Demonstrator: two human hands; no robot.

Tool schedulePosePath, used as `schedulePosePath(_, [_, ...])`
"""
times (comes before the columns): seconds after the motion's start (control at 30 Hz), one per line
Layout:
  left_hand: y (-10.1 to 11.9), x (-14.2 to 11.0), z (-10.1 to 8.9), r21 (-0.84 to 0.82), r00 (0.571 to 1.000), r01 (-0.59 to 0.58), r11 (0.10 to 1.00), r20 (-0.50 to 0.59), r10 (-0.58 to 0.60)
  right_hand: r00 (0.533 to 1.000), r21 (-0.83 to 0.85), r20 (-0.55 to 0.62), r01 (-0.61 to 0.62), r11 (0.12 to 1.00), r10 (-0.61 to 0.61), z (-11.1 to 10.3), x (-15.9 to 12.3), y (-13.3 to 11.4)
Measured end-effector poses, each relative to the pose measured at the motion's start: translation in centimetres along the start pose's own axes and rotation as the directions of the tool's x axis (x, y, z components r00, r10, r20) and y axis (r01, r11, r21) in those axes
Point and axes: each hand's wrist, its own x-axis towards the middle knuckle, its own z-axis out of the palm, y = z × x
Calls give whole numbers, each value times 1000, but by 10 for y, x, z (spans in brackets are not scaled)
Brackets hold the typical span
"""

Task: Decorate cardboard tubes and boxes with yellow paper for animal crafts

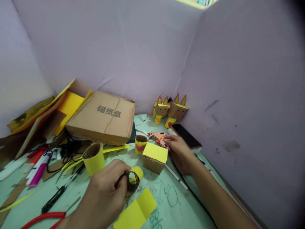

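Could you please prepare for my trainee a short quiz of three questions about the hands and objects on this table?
1. True or false: the left hand holds a short brown cardboard tube with yellow paper.
2. The fingers of the right hand touch:
a) a red-handled tool
b) a small multicoloured patterned object
c) a purple marker
3. Fill in the colour: the small brown cardboard box has a ____ top.

Key: 1 true; 2 b; 3 yellow.
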Motion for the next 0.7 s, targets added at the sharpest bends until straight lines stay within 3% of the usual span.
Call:
schedulePosePath(0.1, [-1,2,-2,-86,999,23,996,51,-18,991,-23,-110,80,997,-82,-19,-30,-27])
schedulePosePath(0.17, [-1,3,-3,-127,997,33,991,68,-25,958,-15,-209,196,981,-194,-28,-57,-39])
schedulePosePath(0.2, [0,3,-3,-141,997,40,989,67,-30,979,40,-131,165,986,-158,-29,-71,-41])
schedulePosePath(0.27, [2,3,-3,-157,998,50,986,50,-43,991,147,124,-74,986,56,-26,-96,-37])
schedulePosePath(0.33, [4,2,-1,-167,998,64,984,33,-59,933,215,290,-281,936,213,-17,-111,-28])
schedulePosePath(0.4, [5,0,1,-173,996,89,981,33,-85,889,271,365,-385,882,276,-8,-119,-20])
schedulePosePath(0.57, [1,-5,9,-196,987,160,967,50,-153,886,348,386,-398,849,257,5,-126,-17])
schedulePosePath(0.7, [-1,-6,14,-232,985,158,960,107,-136,855,358,460,-424,832,237,9,-133,-18])
